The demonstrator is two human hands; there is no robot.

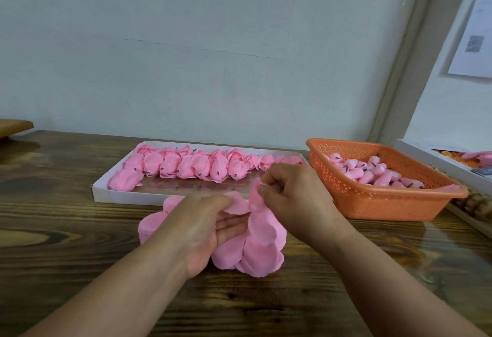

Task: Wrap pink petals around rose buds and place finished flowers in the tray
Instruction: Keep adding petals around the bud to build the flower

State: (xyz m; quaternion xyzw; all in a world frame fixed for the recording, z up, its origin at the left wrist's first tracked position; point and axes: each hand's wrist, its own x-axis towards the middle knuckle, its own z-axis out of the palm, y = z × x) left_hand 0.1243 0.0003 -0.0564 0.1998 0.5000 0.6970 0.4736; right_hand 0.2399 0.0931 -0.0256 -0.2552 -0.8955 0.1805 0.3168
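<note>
Both hands work at the bench's middle. The left hand, palm up, curls its fingers round a stack of pink petals; the right hand pinches a petal-wrapped rose bud just above that stack. At ten o'clock the white tray holds a row of finished flowers; at two o'clock an orange basket holds bare buds. Thin petals may slip or tear if pinched too hard, I'd say.

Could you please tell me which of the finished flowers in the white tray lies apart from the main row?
The finished flower at the tray's near-left corner; the others sit packed along the far side.
</note>
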